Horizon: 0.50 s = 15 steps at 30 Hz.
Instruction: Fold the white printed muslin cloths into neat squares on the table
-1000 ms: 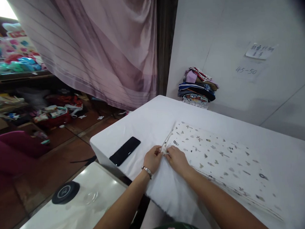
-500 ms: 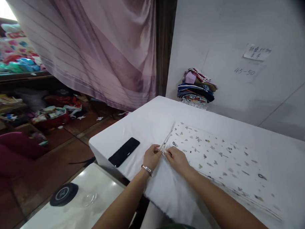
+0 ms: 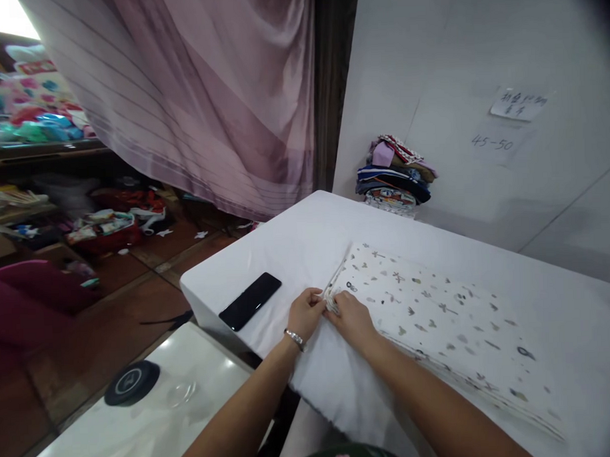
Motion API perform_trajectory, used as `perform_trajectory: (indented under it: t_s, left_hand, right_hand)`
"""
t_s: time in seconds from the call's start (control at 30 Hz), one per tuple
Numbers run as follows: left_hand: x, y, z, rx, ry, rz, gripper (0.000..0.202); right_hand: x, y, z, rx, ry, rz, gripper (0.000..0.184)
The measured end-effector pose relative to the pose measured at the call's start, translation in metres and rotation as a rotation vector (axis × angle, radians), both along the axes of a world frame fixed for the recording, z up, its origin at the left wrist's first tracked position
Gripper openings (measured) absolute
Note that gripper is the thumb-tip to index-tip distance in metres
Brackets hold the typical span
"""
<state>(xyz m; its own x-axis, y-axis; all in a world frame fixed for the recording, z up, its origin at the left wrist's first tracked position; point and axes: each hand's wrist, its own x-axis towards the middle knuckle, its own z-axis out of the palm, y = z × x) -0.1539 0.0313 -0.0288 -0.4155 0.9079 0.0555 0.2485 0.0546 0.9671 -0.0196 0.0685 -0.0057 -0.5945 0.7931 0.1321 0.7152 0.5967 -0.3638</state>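
Note:
A white patterned cloth [image 3: 438, 317], folded into a long flat stack, lies across the white-covered table [image 3: 295, 235]. My left hand [image 3: 304, 314], with a bracelet at the wrist, pinches the stack's near left corner. My right hand [image 3: 352, 320] meets it at the same corner, fingers closed on the cloth's edge layers. The fingertips of both hands touch each other over the corner.
A black phone [image 3: 250, 300] lies on the table left of my hands. A pile of folded clothes [image 3: 394, 175] sits at the table's far end against the wall. A white surface with a black round disc [image 3: 131, 382] stands below left. A pink curtain [image 3: 205, 92] hangs behind.
Both hands stay at the cloth's corner; the fingers have shifted slightly on the edge layers. The view wobbled a little.

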Motion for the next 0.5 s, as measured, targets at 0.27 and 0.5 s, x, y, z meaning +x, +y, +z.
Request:
perform_trajectory:
  t_s: [0.27, 0.5]
  left_hand:
    - [-0.011, -0.011, 0.016, -0.2, 0.604, 0.063, 0.021]
    - [0.007, -0.005, 0.018, -0.276, 0.849, -0.077, 0.017]
  right_hand:
    - [0.006, 0.014, 0.004, -0.079, 0.168, -0.138, 0.011]
    - [0.006, 0.009, 0.007, 0.05, 0.189, -0.106, 0.01]
